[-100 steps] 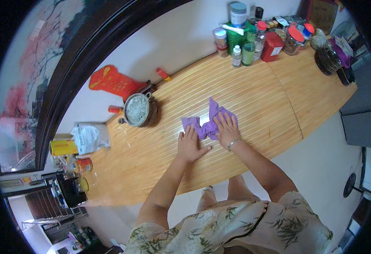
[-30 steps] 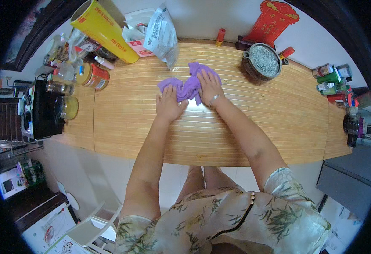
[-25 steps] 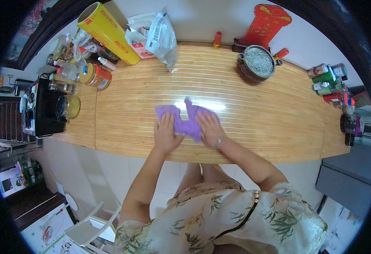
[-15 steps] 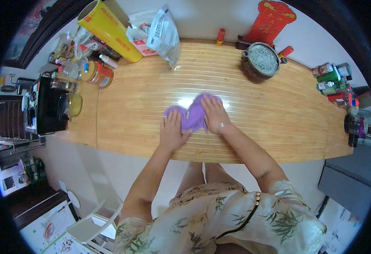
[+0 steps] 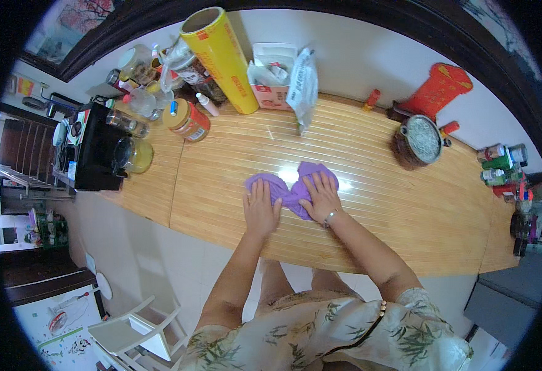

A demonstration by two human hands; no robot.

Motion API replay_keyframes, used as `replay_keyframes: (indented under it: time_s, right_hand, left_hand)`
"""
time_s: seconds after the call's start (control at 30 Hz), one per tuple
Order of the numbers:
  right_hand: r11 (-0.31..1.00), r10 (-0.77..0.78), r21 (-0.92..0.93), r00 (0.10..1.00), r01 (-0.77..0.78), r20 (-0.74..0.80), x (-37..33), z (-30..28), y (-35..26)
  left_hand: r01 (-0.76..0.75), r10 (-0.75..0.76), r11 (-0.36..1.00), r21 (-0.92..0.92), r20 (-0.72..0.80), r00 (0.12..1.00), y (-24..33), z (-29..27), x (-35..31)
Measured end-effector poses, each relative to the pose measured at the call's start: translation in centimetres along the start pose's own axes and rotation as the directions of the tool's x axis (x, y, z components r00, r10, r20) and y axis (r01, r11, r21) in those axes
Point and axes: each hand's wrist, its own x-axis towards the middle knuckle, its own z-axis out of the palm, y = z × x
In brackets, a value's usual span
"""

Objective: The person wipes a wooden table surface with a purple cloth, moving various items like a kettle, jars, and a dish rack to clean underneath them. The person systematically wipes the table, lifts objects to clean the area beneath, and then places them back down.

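Note:
A crumpled purple cloth [image 5: 294,196] lies on the pale wooden tabletop [image 5: 221,229], bunched into two lobes joined in the middle. My left hand [image 5: 261,209] presses on its left part, palm down, with fingers stretched forward. On the right part rests my right hand [image 5: 322,199], its fingers spread flat over the fabric and a bracelet round the wrist. Neither hand's fingers wrap round the cloth. Light glares off the tabletop just beyond it.
Jars, bottles and a tall yellow roll [image 5: 221,62] crowd the back left, beside a pink box [image 5: 271,93] and a white plastic bag [image 5: 302,89]. A dark round pot [image 5: 418,142] stands back right. Small bottles [image 5: 500,164] line the right end. A white chair [image 5: 138,331] stands lower left.
The view has shifted, so the table and its objects sit lower and further right. Both hands remain on the cloth, and the right fingers now spread wider over it.

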Motion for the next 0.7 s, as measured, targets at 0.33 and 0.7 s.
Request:
replay_keyframes:
  time_s: [0.33,0.7]
  right_hand:
    - [0.987,0.048,-0.156,0.999,-0.044,0.018,18.3,0.4,-6.2]
    - [0.989,0.066,-0.122,0.992,-0.08,-0.108,3.5,7.3,-15.0]
  left_hand:
    - [-0.147,0.145,0.989,0.002,0.153,0.978,-8.5,-3.4,19.1]
    - [-0.366,0.37,0.929,-0.052,0.14,0.918,-15.5,-5.6,3.5]
